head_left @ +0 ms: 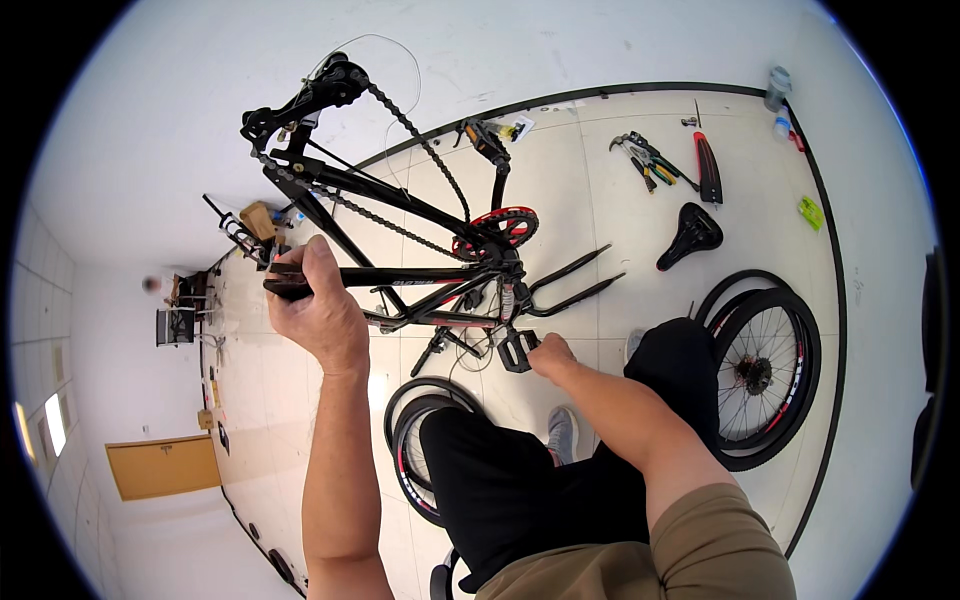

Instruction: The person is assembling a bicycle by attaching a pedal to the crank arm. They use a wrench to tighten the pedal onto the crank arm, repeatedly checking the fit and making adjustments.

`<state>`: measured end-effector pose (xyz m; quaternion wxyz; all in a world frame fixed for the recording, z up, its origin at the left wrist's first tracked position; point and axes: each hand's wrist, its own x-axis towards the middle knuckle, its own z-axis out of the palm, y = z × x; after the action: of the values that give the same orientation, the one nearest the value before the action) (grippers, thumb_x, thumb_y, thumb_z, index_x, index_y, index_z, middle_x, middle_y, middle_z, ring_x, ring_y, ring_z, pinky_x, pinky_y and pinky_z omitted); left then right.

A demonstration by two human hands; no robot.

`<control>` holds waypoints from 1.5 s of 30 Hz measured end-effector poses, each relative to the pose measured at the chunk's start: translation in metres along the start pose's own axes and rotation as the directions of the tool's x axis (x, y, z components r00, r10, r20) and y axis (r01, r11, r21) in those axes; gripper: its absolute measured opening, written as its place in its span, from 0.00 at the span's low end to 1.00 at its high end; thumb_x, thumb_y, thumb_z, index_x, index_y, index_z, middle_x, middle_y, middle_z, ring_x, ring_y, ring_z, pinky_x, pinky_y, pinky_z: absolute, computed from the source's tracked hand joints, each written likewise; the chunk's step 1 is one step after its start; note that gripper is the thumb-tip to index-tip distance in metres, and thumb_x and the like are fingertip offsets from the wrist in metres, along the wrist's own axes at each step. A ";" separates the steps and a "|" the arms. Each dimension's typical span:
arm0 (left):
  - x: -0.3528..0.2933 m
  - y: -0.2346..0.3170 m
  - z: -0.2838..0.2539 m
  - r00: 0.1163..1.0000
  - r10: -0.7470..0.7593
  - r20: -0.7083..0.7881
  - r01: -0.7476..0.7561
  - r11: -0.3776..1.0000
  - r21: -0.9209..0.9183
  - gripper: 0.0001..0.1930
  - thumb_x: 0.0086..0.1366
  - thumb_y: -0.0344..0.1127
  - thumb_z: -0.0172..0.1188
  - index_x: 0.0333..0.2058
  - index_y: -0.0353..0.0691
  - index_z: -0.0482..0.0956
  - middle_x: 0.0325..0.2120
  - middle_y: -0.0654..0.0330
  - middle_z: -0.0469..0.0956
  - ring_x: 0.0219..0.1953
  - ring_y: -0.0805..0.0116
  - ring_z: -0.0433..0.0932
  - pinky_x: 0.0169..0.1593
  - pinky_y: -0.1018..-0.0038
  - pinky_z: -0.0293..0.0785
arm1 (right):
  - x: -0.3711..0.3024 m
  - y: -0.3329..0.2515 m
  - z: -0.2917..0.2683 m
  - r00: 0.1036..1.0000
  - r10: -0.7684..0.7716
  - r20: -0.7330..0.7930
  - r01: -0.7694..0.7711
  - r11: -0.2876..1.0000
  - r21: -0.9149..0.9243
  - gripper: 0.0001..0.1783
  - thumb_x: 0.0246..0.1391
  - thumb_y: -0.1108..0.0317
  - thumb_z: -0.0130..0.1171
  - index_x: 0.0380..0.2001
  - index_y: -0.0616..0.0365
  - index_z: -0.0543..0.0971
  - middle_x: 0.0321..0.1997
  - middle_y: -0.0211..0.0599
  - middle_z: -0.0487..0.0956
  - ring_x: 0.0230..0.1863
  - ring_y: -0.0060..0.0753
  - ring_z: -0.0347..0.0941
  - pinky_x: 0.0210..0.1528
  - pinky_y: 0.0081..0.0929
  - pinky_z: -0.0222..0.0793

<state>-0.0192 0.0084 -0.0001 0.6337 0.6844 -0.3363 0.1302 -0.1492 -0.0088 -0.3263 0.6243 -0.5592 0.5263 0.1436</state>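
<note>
Gripping the dark end of a tube, the left hand (322,312) bears on the black bicycle frame (408,277), which stands tilted in front of the person, left of the view's centre, above the pale tiled floor (640,230). The frame is judged stiff and moderately heavy, awkward more than delicate, with its weight likely gathered toward the red-and-black chainring (519,224) and the cranks. The bare tubes offer the soundest hold; their smooth finish may prove slippery to a damp palm. The chain (430,148) hangs flexible and is likely greasy, while the thin cable (417,75) looping above the rear end appears easily bent; neither is recommended as a handhold. The pedal (517,351) should be expected to spin on its axle and to swing with its crank, so it gives a poor anchor. As to the hands, the left is wrapped closely about the tube end, thumb uppermost. The right hand (553,357) is narrow, fingers curled in at the pedal's outer edge; whether it pinches the pedal or merely rests against it cannot be told, the fingertips being hidden.
</note>
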 end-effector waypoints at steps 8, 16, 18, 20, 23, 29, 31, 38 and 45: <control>-0.002 -0.001 0.001 1.000 0.017 -0.002 -0.017 1.000 -0.021 0.12 0.62 0.34 0.68 0.32 0.32 0.76 0.25 0.66 0.74 0.28 0.80 0.68 0.35 0.82 0.66 | 0.014 0.013 -0.007 0.989 0.036 -0.141 -0.035 0.999 0.008 0.18 0.53 0.69 0.58 0.46 0.67 0.79 0.49 0.55 0.82 0.48 0.51 0.82 0.46 0.40 0.79; -0.001 0.000 -0.002 1.000 0.011 0.017 -0.011 1.000 -0.013 0.12 0.62 0.35 0.69 0.31 0.32 0.76 0.25 0.66 0.74 0.27 0.80 0.68 0.33 0.81 0.66 | 0.013 0.019 -0.011 0.975 0.065 -0.214 -0.043 0.993 0.107 0.16 0.53 0.70 0.59 0.44 0.67 0.79 0.47 0.56 0.82 0.48 0.53 0.81 0.49 0.41 0.77; -0.001 0.004 0.002 1.000 0.012 0.024 -0.011 1.000 -0.027 0.12 0.62 0.35 0.69 0.31 0.32 0.76 0.24 0.66 0.74 0.27 0.80 0.68 0.33 0.81 0.66 | 0.022 0.026 -0.011 0.964 0.072 -0.257 -0.042 0.992 0.119 0.15 0.53 0.70 0.59 0.43 0.67 0.79 0.46 0.56 0.82 0.47 0.52 0.81 0.47 0.41 0.78; -0.001 0.002 0.002 1.000 0.021 0.016 -0.020 1.000 -0.022 0.12 0.62 0.34 0.69 0.31 0.32 0.75 0.24 0.66 0.74 0.26 0.80 0.68 0.32 0.81 0.66 | 0.023 0.027 -0.013 0.961 0.096 -0.258 -0.055 0.985 0.160 0.15 0.52 0.70 0.60 0.43 0.67 0.79 0.45 0.56 0.82 0.46 0.52 0.82 0.45 0.41 0.78; -0.001 0.004 0.002 1.000 0.007 0.018 -0.007 0.999 -0.033 0.12 0.62 0.34 0.68 0.30 0.33 0.75 0.23 0.66 0.73 0.26 0.80 0.68 0.31 0.82 0.66 | 0.022 0.026 -0.020 0.961 0.124 -0.246 -0.082 0.982 0.173 0.16 0.52 0.71 0.59 0.44 0.66 0.79 0.45 0.54 0.82 0.45 0.53 0.82 0.45 0.40 0.79; -0.001 0.006 0.002 1.000 -0.010 0.023 0.010 1.000 -0.018 0.13 0.62 0.36 0.69 0.30 0.33 0.75 0.23 0.67 0.73 0.25 0.81 0.67 0.30 0.82 0.66 | 0.038 0.037 -0.023 0.941 0.165 -0.295 -0.093 0.966 0.243 0.20 0.53 0.71 0.58 0.50 0.65 0.75 0.49 0.55 0.80 0.50 0.53 0.79 0.51 0.41 0.76; 0.000 0.004 0.001 1.000 0.006 0.013 -0.006 1.000 0.003 0.14 0.62 0.36 0.69 0.29 0.34 0.75 0.22 0.66 0.73 0.25 0.80 0.67 0.30 0.81 0.66 | 0.041 0.038 -0.026 0.942 0.155 -0.299 -0.079 0.965 0.251 0.20 0.54 0.71 0.57 0.51 0.65 0.73 0.51 0.55 0.79 0.53 0.53 0.78 0.54 0.42 0.74; 0.001 -0.002 0.001 1.000 0.022 0.007 -0.022 1.000 0.023 0.14 0.62 0.37 0.70 0.29 0.33 0.75 0.23 0.65 0.73 0.25 0.79 0.68 0.31 0.80 0.67 | 0.045 0.044 -0.028 0.898 0.177 -0.404 -0.047 0.949 0.312 0.21 0.55 0.73 0.55 0.52 0.67 0.70 0.51 0.57 0.78 0.50 0.55 0.78 0.48 0.43 0.77; 0.001 -0.002 0.001 0.999 0.038 0.007 -0.038 0.998 0.045 0.15 0.61 0.38 0.70 0.29 0.33 0.75 0.23 0.65 0.74 0.26 0.79 0.69 0.32 0.80 0.68 | 0.033 0.042 -0.035 0.894 0.229 -0.385 -0.035 0.893 0.449 0.21 0.55 0.73 0.54 0.53 0.65 0.68 0.53 0.58 0.76 0.52 0.54 0.77 0.49 0.44 0.76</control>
<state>-0.0177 0.0072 -0.0011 0.6144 0.6924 -0.3483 0.1477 -0.1855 -0.0384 -0.3700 0.5896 -0.3871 0.7064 -0.0593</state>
